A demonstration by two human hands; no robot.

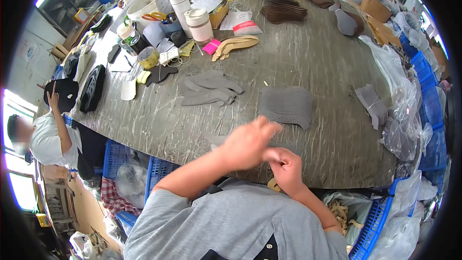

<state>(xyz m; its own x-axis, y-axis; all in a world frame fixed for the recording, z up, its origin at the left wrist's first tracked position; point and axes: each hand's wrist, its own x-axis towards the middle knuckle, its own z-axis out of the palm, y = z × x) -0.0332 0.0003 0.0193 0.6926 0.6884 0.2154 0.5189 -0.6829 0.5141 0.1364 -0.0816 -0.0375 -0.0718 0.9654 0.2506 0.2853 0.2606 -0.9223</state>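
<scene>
My left hand [248, 143] reaches across in front of my right, over the near part of the table. It is smeared by motion, so its grip cannot be told. Close beside it, my right hand [287, 167] is closed in a pinch; whatever is in its fingers is hidden. A thin grey piece [214, 138] shows flat on the table behind my left wrist. Beyond my hands lies a neat stack of grey cut pieces [285, 105] with a row of small holes along one edge. Left of that, curved grey pieces [209, 89] lie in a loose fanned pile.
A tied grey bundle [372, 106] lies at right by clear plastic bags [392, 72]. Jars, tape and tan curved pieces [236, 45] crowd the far left. Brown pieces [284, 7] lie far off. Blue crates [370, 231] flank the table [332, 149]; other people stand around it.
</scene>
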